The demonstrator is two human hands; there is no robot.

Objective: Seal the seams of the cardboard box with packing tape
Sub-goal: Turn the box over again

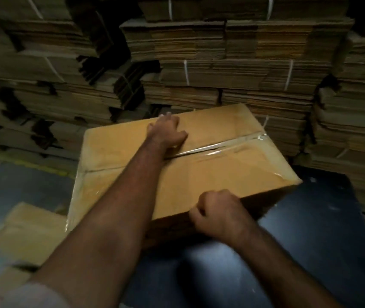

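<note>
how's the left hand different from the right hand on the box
The left hand reaches across to the far part of the box top, beside the taped centre seam; the right hand sits at the near edge. The left rests on the top face, while the right's fingers curl over the edge. Both touch the same box.

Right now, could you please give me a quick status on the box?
Left hand resting on box top. Right hand gripping near edge. Tape along centre seam. Nothing in the way.

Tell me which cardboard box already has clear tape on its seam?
The box under both hands, with shiny tape along its top seam. The lower box at left shows no tape that I can see.
</note>
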